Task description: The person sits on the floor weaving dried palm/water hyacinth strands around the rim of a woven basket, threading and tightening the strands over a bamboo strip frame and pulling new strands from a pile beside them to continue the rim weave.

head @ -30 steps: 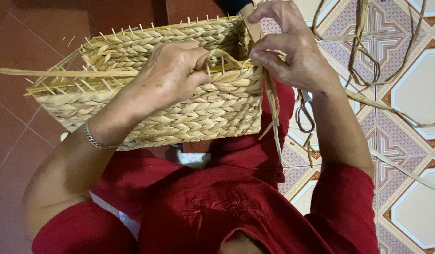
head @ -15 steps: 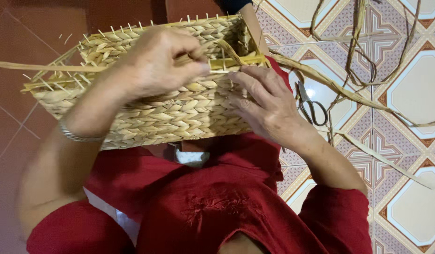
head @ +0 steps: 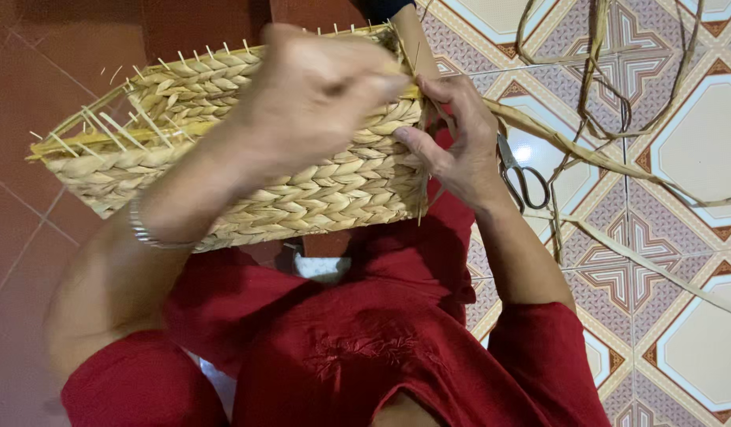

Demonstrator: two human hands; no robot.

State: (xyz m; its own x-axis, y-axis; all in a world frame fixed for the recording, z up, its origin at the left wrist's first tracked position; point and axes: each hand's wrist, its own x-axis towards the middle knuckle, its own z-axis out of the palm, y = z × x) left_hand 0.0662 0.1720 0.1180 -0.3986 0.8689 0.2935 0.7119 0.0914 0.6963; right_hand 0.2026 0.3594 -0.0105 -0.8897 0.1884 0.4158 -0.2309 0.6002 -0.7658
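A rectangular woven straw basket (head: 318, 190) rests on my lap, its rim bristling with short cut ends. My left hand (head: 314, 99) is closed over the basket's upper rim near the right corner, blurred, its fingers pinched on a straw strand. My right hand (head: 452, 142) grips the basket's right corner, thumb on the outer braided wall, fingers at the rim. A long flat straw strand (head: 587, 154) runs from that corner out to the right across the floor.
Scissors (head: 519, 174) lie on the patterned tile floor just right of my right hand. Loose straw strands (head: 610, 79) loop over the tiles at the upper right. Plain red-brown floor lies to the left. My red clothing fills the lower frame.
My left hand has slid right along the rim toward the corner. My right hand dropped from above the rim to the basket's right corner. The long strand now trails out to the right.
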